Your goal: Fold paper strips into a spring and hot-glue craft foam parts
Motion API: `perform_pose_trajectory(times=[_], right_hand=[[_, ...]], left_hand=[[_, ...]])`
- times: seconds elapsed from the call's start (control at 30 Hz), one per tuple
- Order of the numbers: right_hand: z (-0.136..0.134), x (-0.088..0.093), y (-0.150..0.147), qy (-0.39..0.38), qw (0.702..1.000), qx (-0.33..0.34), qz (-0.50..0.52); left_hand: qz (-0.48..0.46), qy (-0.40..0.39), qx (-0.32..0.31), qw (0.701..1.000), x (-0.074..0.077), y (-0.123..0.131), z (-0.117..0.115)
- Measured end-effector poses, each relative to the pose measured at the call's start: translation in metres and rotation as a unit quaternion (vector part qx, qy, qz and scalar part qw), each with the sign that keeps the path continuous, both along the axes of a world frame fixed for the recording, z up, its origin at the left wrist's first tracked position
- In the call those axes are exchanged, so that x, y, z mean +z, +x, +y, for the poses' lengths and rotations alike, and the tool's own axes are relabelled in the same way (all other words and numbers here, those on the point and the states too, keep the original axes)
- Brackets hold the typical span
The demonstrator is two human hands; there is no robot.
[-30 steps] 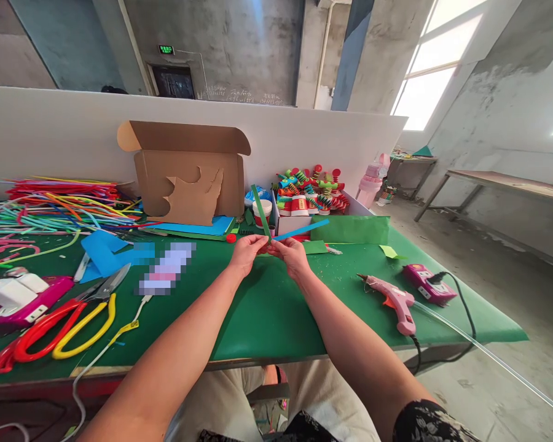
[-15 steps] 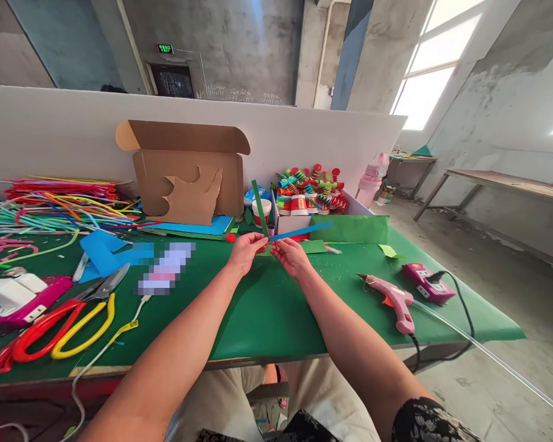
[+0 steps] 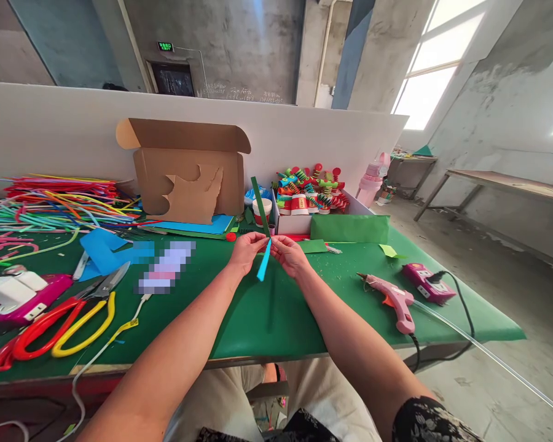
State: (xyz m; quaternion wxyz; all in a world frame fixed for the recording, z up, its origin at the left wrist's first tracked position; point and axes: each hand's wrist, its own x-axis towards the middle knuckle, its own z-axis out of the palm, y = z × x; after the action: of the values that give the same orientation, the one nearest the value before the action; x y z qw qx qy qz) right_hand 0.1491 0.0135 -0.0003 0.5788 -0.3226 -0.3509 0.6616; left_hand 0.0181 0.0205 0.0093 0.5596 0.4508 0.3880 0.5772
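Above the green tabletop my two hands meet around the joined ends of two paper strips. The green paper strip point(image 3: 260, 205) rises up and away from my fingertips. A blue paper strip point(image 3: 264, 263) hangs down toward me from the same spot. My left hand point(image 3: 247, 252) is closed in a pinch at the joint. Opposite it, my right hand point(image 3: 289, 255) pinches the same joint, its fingertips close to the left ones. The fingers cover the joint itself.
Scissors point(image 3: 69, 319) and blue paper pieces point(image 3: 104, 252) lie at the left, before a pile of coloured pipe cleaners point(image 3: 64, 202). A pink glue gun point(image 3: 391, 298) rests at the right by a power strip point(image 3: 427, 283). Behind stand a cardboard box point(image 3: 188, 178) and a box of paper-cup crafts point(image 3: 299, 224).
The blue strip has swung from pointing right to hanging down toward me. The green strip still points up and away, and both hands have stayed nearly in place.
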Motion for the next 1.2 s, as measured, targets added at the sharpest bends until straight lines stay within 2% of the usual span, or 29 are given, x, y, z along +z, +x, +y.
perform_pose_trajectory(times=[0.17,0.4,0.67,0.8,0.93,1.1,1.2], right_hand=[[0.0010,-0.0010,0.0001,0.005,1.000,-0.012,-0.012],[-0.0005,-0.0008,-0.0025,0.018,0.996,-0.066,-0.050],[-0.0016,0.0008,-0.0019,0.051,0.992,-0.069,-0.092],[-0.0010,0.0016,-0.0001,0.037,0.996,-0.059,-0.064],[0.0010,0.0026,0.0023,0.013,0.998,-0.058,-0.006],[0.0020,0.0015,0.0019,0.013,0.998,-0.061,0.019],[0.0010,0.0001,-0.0007,0.013,0.999,-0.041,-0.001]], left_hand=[[0.014,0.014,-0.005,1.000,-0.0023,-0.0015,0.0010],[0.033,0.008,-0.009,0.999,-0.0007,-0.0008,0.0004],[0.093,0.017,-0.015,0.995,0.0053,-0.0063,-0.0004],[0.060,0.015,-0.027,0.998,0.0031,-0.0045,-0.0003],[0.018,0.044,-0.049,0.998,0.0016,0.0003,-0.0044],[0.047,0.053,-0.047,0.996,-0.0002,0.0032,-0.0056],[0.044,0.049,-0.022,0.998,-0.0043,0.0006,0.0003]])
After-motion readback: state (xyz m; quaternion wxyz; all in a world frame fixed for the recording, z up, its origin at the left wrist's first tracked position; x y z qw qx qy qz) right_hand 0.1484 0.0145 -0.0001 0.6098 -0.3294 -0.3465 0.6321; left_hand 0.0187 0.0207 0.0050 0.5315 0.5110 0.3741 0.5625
